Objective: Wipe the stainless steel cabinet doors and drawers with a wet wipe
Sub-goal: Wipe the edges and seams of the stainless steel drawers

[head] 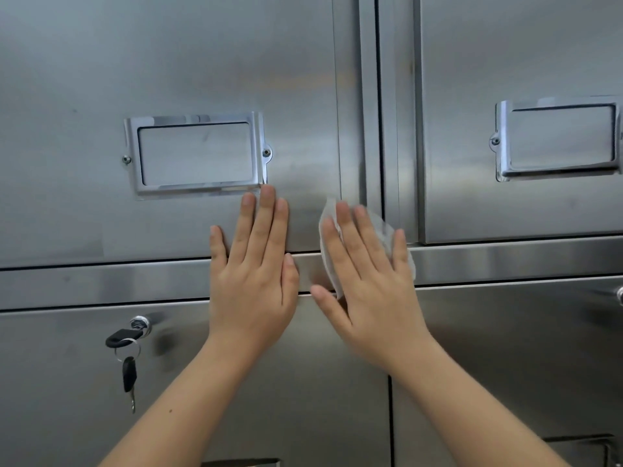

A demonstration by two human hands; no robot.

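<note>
Wiping is under way: the right hand [367, 281], fingers straight and spread, presses the thin white wet wipe [382, 224] flat at the lower right corner of the left brushed-steel drawer [168, 62], with the left hand [251, 264] flat alongside it, and the next move probably calls for an even-pressure sweep rightward.

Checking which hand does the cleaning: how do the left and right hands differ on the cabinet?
The right hand presses a wet wipe to the steel; the left hand lies bare on it. The left hand's fingers sit close together, tips by the label holder; the right hand's are spread and look blurred. Both lie flat with straight fingers across the horizontal rail.
</note>
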